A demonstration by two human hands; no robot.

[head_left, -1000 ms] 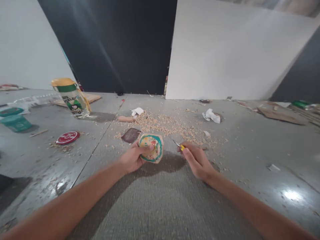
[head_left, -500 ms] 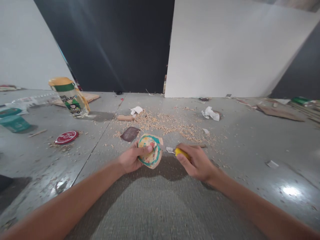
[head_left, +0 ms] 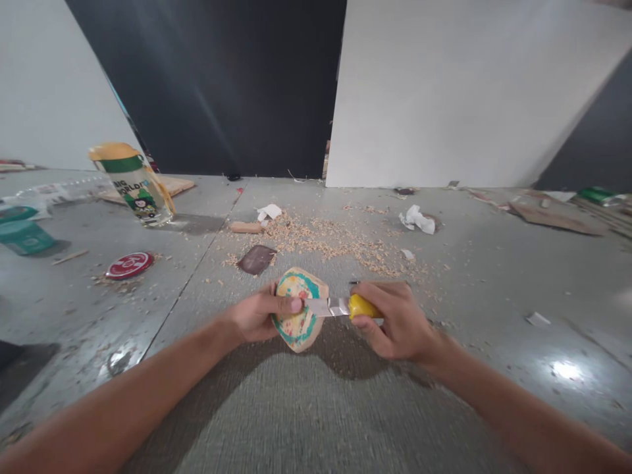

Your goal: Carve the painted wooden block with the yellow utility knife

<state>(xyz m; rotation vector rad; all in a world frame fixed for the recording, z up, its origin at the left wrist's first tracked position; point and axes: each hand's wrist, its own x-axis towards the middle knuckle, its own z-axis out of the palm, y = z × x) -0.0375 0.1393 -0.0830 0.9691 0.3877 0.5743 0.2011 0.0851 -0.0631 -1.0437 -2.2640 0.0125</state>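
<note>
Head view: shavings (head_left: 320, 241) beyond disc (head_left: 296, 324) and knife (head_left: 342, 307).

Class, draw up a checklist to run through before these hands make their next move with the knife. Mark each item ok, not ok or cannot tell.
1. Left hand grips the painted piece: ok.
2. Right hand holds the yellow handle: ok.
3. Left thumb well away from the blade: not ok, the blade's tip is close by.
4. Cutting edge turned away from the thumb: cannot tell.
5. Bottle away from both hands: ok.
</note>
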